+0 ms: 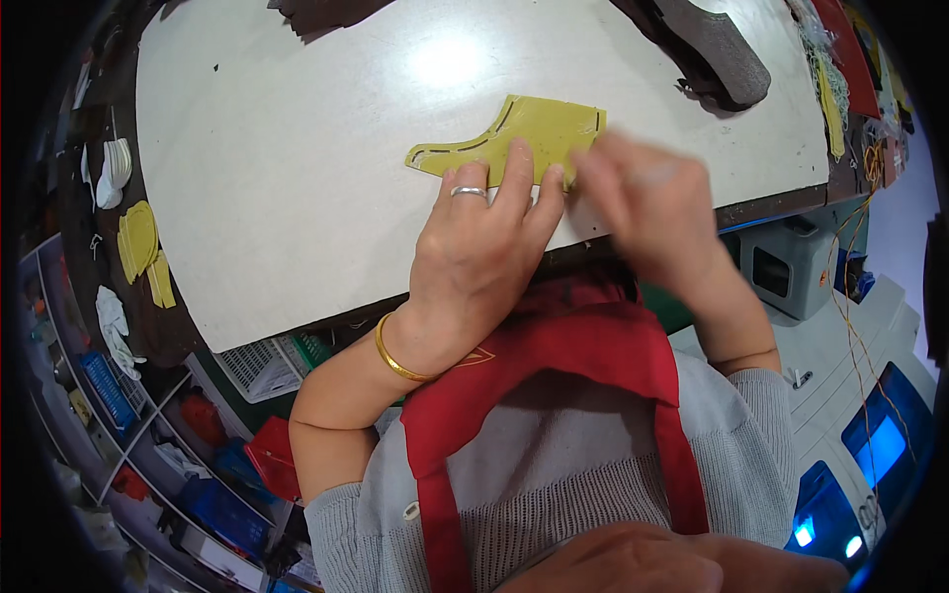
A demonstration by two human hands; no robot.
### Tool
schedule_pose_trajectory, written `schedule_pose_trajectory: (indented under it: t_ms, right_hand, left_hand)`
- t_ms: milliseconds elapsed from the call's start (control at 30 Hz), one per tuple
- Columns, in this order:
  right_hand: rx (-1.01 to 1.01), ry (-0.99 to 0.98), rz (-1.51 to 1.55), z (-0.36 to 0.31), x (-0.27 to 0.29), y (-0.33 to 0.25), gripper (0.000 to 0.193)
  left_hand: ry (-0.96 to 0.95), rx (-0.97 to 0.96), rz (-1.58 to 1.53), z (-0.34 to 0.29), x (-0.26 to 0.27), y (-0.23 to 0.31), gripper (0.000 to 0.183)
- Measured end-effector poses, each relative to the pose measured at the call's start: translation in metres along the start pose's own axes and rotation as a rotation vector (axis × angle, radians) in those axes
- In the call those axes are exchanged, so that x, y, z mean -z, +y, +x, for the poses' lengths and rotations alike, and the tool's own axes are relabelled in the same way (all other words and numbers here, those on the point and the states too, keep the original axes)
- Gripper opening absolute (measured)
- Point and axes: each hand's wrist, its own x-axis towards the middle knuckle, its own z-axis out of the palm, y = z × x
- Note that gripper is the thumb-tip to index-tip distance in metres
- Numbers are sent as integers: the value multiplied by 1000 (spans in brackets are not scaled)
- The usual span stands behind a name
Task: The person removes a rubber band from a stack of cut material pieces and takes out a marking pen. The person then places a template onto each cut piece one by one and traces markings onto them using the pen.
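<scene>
A yellow shoe-pattern piece (539,124) lies near the front edge of the white tabletop, with dark slots along its curved edge and at its right end. Across its lower edge my left hand (479,232) lies with the fingers stretched and spread, pressing on it. A silver ring and a gold bangle are on that hand and wrist. My right hand (657,193) is at the right end of the piece, blurred by motion. Its fingers are curled together, and whatever they hold is too smeared to make out.
At the back right lies a dark shoe part with a grey sole (714,54); brown material (331,12) lies at the far edge. Yellow pieces (138,242) and white gloves (116,321) sit left of the white board (277,198). Orange cords (855,296) hang at right.
</scene>
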Motion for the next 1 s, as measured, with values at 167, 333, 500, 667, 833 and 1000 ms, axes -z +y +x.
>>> schedule_pose_trajectory:
  t_ms: [167, 333, 500, 667, 833, 1000]
  right_hand:
    - [-199, 18, 186, 55, -7, 35, 30]
    - [-19, -192, 29, 42, 10, 29, 24]
    - [-590, 280, 336, 10, 84, 113, 32]
    - [-543, 479, 85, -9, 93, 162, 34]
    - [-339, 301, 438, 9, 48, 90, 24]
    - [-232, -41, 549, 42, 2, 57, 27]
  left_hand:
    - [34, -18, 145, 7, 1, -5, 25]
    - [-6, -74, 86, 14, 8, -19, 17]
    - [176, 17, 39, 59, -2, -87, 28]
    - [-6, 184, 109, 58, -9, -98, 32]
    - [-77, 95, -123, -3, 10, -11, 45]
    - [80, 51, -219, -24, 9, 4, 62]
